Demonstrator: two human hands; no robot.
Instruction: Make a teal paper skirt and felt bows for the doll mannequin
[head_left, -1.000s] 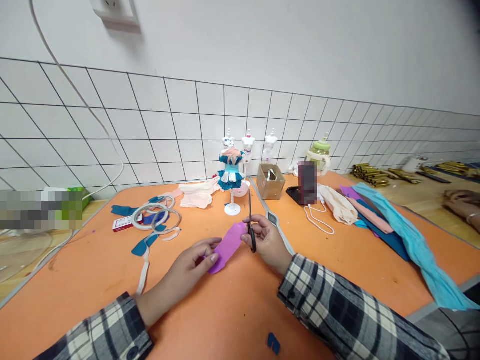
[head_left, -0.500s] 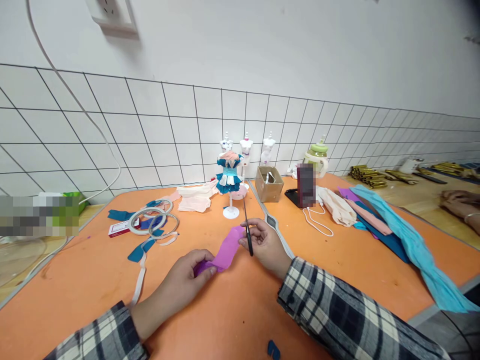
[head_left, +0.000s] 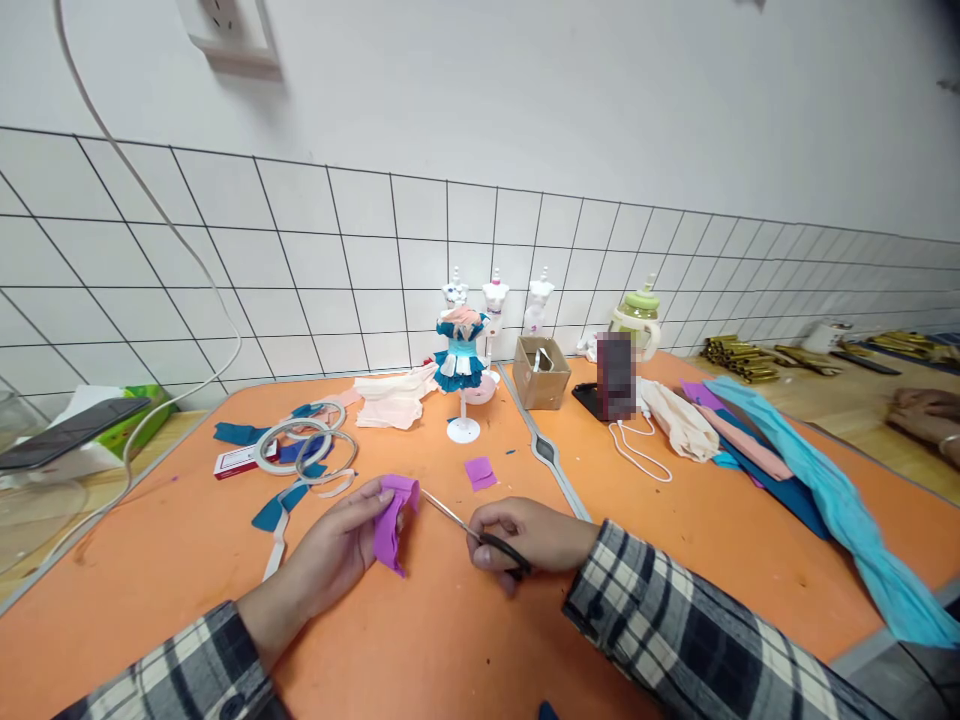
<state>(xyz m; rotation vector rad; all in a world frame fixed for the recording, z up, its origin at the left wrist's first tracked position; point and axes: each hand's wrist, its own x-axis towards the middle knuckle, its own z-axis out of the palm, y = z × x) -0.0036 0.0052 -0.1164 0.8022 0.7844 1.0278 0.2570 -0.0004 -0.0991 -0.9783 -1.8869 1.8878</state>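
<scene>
Between the thumb and fingers of my left hand (head_left: 346, 535) a folded purple crepe paper strip (head_left: 388, 530) hangs down. My right hand (head_left: 529, 540) grips the black handles of a pair of scissors (head_left: 448, 510). Their metal blades point left, with the tips just short of the strip. A small purple paper piece (head_left: 481, 473) lies flat on the orange mat (head_left: 450, 640), beyond the scissors. Behind it stands a small dress form (head_left: 460, 350) wearing a blue ruffled paper dress.
Tape rolls (head_left: 292, 445) and blue scraps lie at left. Further back are white mini mannequins (head_left: 540, 300), a cardboard box (head_left: 541, 375) and a phone (head_left: 616, 375) on a stand. Long crepe paper strips (head_left: 832, 490) run along the right. A person's hand (head_left: 926, 415) rests at far right.
A purple piece now lies on the mat. My left hand has raised the remaining strip, folded over. My right hand has turned the scissors so the blades point left towards it.
</scene>
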